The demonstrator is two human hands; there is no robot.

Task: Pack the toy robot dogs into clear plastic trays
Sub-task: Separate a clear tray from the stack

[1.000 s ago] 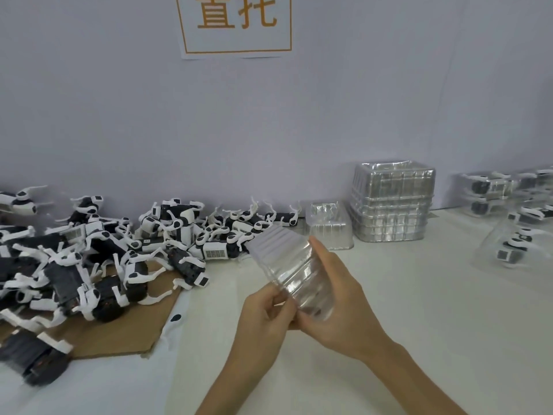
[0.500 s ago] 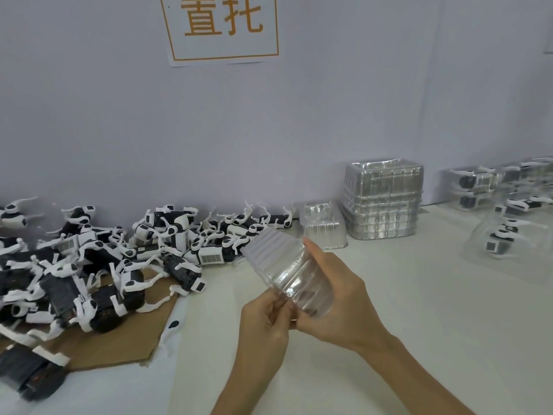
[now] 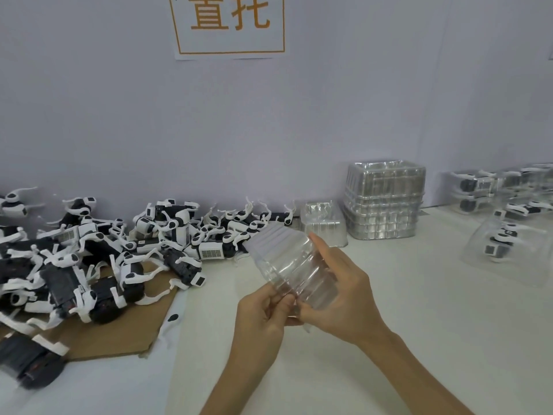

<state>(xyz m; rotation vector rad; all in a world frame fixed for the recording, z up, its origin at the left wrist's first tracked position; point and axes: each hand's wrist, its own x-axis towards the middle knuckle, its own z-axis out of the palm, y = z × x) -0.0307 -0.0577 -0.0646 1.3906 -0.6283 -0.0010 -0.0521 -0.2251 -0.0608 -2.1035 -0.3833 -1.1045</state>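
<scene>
Fingers (image 3: pixel 282 301) of the left hand (image 3: pixel 261 316) pinch the near edge of a small nested bundle of clear ribbed plastic trays (image 3: pixel 291 262), and the right hand (image 3: pixel 344 298) curls round its right side, above the white desk (image 3: pixel 404 339), in front and left of the tall stack of clear trays (image 3: pixel 384 202). Black-and-white toy robot dogs (image 3: pixel 119 250) lie heaped well left of that stack, partly on brown cardboard (image 3: pixel 119 336).

Toy dogs (image 3: pixel 98 256) crowd left (table (image 3: pixel 419 310) centre bare).
</scene>
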